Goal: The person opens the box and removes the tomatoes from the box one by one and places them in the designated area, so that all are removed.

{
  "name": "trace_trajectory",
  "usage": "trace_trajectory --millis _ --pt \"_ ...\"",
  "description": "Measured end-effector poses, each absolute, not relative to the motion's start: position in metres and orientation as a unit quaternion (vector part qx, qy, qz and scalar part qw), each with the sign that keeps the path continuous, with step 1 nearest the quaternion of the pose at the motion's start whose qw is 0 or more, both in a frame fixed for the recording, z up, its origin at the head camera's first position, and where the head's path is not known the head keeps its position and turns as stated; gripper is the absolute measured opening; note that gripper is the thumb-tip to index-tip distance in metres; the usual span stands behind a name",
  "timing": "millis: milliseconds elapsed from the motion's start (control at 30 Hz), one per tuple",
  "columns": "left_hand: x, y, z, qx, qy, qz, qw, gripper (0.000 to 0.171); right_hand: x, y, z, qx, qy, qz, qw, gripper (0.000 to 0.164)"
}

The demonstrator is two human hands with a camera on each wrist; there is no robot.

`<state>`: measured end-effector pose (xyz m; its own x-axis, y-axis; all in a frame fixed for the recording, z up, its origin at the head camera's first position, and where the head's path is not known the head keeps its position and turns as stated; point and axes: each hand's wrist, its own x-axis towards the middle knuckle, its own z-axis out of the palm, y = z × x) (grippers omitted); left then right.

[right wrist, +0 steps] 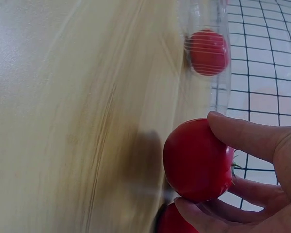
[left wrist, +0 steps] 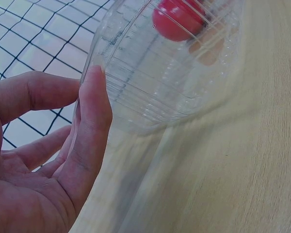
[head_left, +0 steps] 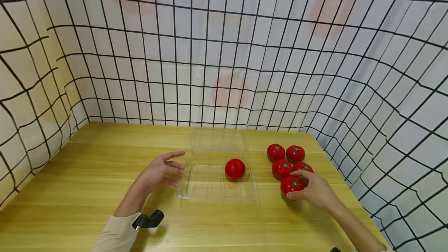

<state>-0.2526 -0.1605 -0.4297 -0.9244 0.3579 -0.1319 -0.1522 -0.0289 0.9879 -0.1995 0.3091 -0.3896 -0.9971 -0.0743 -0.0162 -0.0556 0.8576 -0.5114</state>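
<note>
My right hand (head_left: 313,189) pinches a red tomato (head_left: 291,186) with a green star-shaped top, thumb on one side and fingertips on the other. In the right wrist view this tomato (right wrist: 196,160) shows closely, with part of another tomato (right wrist: 175,221) below it. A clear plastic clamshell box (head_left: 206,193) lies with its lid folded back, and one tomato (head_left: 235,169) sits in its right part. My left hand (head_left: 159,172) is at the box's left edge, fingers loosely spread; the left wrist view shows its fingertips against or very near the clear wall (left wrist: 99,48).
Several more tomatoes (head_left: 275,153) cluster to the right of the box, just beyond my right hand. All stand on a wood-grain table (head_left: 87,166). White walls with a black grid net (head_left: 224,53) enclose its back and sides.
</note>
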Motion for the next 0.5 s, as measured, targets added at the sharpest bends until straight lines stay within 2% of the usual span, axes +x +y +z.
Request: trace_trajectory --millis 500 --pt "-0.2501 -0.1591 -0.4262 0.074 0.676 0.711 0.176 0.077 -0.2016 0.3112 -0.3982 -0.021 0.964 -0.263 0.023 0.070"
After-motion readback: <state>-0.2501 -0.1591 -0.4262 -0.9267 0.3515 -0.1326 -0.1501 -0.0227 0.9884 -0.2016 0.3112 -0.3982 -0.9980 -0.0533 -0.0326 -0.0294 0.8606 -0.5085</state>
